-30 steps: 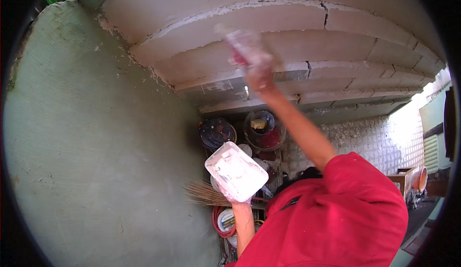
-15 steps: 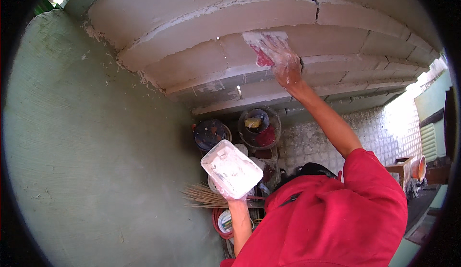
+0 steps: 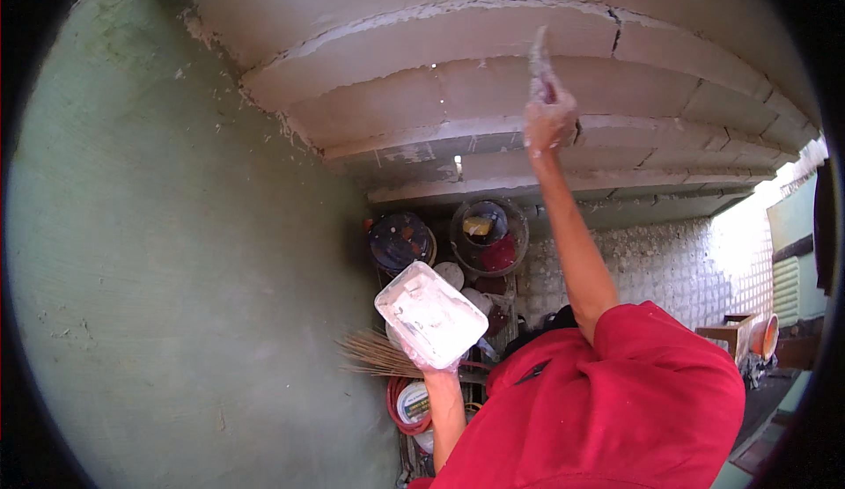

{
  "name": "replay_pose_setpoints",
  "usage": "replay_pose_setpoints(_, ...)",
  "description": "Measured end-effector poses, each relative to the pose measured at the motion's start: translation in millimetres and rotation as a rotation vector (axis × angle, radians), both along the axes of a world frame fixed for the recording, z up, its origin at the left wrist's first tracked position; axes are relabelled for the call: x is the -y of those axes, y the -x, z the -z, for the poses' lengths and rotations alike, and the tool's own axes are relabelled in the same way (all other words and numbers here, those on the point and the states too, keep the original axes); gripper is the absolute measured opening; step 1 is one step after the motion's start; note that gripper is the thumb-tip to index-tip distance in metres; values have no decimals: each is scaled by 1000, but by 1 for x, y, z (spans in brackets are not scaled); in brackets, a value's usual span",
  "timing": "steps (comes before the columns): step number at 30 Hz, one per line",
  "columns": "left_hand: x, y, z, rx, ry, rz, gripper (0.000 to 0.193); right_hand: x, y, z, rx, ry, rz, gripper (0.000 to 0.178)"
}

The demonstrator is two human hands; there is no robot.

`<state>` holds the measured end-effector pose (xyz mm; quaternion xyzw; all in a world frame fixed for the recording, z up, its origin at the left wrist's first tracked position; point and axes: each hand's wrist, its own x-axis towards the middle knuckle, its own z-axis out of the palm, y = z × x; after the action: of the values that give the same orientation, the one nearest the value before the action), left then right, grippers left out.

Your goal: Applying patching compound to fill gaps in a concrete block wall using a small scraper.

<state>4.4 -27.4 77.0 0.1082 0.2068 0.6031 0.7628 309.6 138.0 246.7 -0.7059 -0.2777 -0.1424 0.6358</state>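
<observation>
My left hand (image 3: 429,364) grips a white rectangular tub (image 3: 471,328) from below, and pinkish-white paste (image 3: 420,302) lies in it. Higher up, my right hand (image 3: 550,124) is raised in front of the block wall (image 3: 352,102). Its fingers are closed on a flat spreader (image 3: 540,53), seen nearly edge-on and smeared with whitish paste. Whether the spreader touches the wall I cannot tell. Rough pale mortar lines run between the wall's blocks, with a dark crack in one upper joint and small light-filled gaps lower down.
A smooth green wall (image 3: 194,269) meets the block wall at the left. Below stand a dark paint-spattered bucket (image 3: 400,241) and a clear round basin (image 3: 519,256) holding a smaller bowl and a yellow sponge (image 3: 478,226). Broom bristles (image 3: 378,354) and a red hose (image 3: 400,414) lie near my left arm.
My right hand has moved up and slightly right, turning the spreader from flat-facing the wall to edge-on. The view has shifted a little; the left hand keeps the tub.
</observation>
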Motion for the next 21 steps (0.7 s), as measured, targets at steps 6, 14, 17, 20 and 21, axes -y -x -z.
replay_pose_setpoints(6,10,16,13,-225,-48,-100,58,-60,94,13,232,-35,-265,67)
replay_pose_setpoints(14,10,15,20,-421,-219,-128,60,-91,143,9,225,-141,-686,56)
replay_pose_setpoints(17,10,11,12,-410,-279,-128,62,-36,117,-10,130,-149,-635,46)
replay_pose_setpoints(20,4,11,9,-526,-321,-104,71,8,35,-12,-16,-153,-227,24)
replay_pose_setpoints(21,-2,9,10,-380,-226,-36,71,30,17,-35,-7,-100,-68,27)
